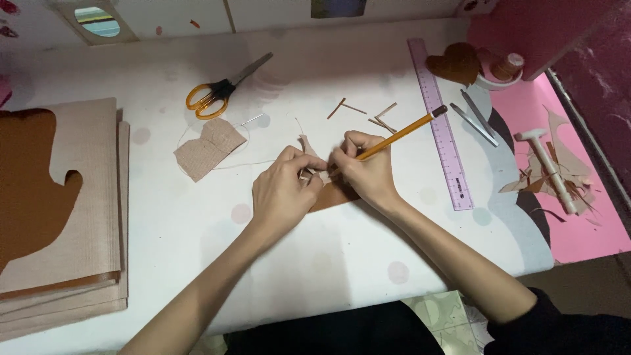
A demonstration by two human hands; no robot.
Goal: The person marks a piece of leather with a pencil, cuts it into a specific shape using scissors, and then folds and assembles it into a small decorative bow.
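My right hand (pixel 368 172) grips a yellow pencil (pixel 407 129) with its tip down on a small beige fabric shape (pixel 307 144). My left hand (pixel 284 190) pinches and presses that small piece flat on a brown leather strip (pixel 336 196) that lies under both hands. Both hands meet at the middle of the white table (pixel 342 256).
Orange-handled scissors (pixel 217 92) and a beige fabric scrap (pixel 209 148) with thread lie left of the hands. A purple ruler (pixel 442 131), tweezers (pixel 474 116), a brown heart (pixel 455 63) and a white hammer (pixel 551 168) on a pink mat are to the right. Stacked beige fabric (pixel 79 217) fills the left edge.
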